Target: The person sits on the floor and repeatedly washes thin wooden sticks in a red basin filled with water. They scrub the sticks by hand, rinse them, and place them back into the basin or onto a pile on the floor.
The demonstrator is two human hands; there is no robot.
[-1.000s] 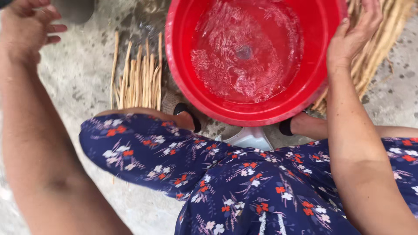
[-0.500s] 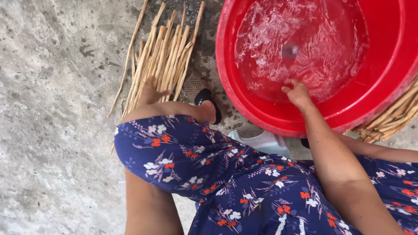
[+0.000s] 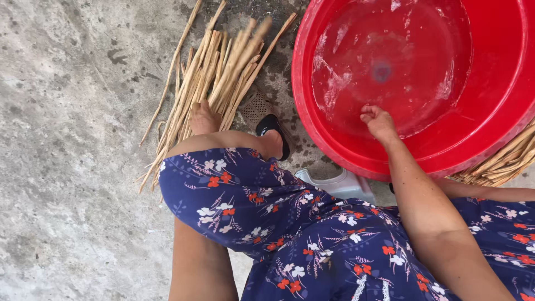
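Concrete floor (image 3: 72, 139): left hand (image 3: 203, 119) fingers buried under pale sticks (image 3: 217, 72); right hand (image 3: 379, 121) fingers curled together inside red basin (image 3: 312, 128)

My big red basin (image 3: 501, 111) sits on the ground in front of my knees. It is round and has a little water in it. My pale dry sticks (image 3: 223, 72) lie in a bunch beside it.

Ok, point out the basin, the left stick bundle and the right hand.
basin (image 3: 312, 134), head view, on its left rim.
stick bundle (image 3: 220, 67), head view, mid-bundle.
right hand (image 3: 380, 122), head view, back of the hand.
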